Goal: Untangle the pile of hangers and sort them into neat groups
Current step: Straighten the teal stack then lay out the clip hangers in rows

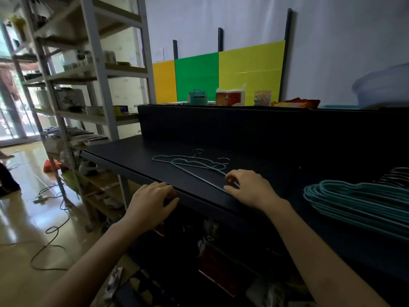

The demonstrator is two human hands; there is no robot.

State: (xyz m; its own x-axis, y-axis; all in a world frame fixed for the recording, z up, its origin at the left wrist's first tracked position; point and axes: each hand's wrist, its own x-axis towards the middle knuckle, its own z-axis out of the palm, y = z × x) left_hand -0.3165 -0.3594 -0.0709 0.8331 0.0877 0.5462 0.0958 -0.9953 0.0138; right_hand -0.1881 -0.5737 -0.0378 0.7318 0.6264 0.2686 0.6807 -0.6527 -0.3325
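Two thin teal hangers [188, 163] lie overlapped on the black table top [132, 151], their metal hooks pointing toward the back. My right hand [247, 187] rests on the near corner of these hangers, thumb and fingertips pinching the thin wire at the table's front edge. My left hand [152, 200] lies palm down on the table's front edge, fingers curled over it, holding no hanger. At the right, a neat stack of several teal hangers [354, 202] lies flat. Behind it a group of dark hangers [396, 177] shows only partly.
A raised black back panel [243, 127] borders the table. On top stand a teal box [197, 97], an orange carton [230, 97] and a pale basin [382, 87]. A white shelving rack [88, 85] stands left; cables [51, 231] trail over the floor. Clutter fills the space under the table.
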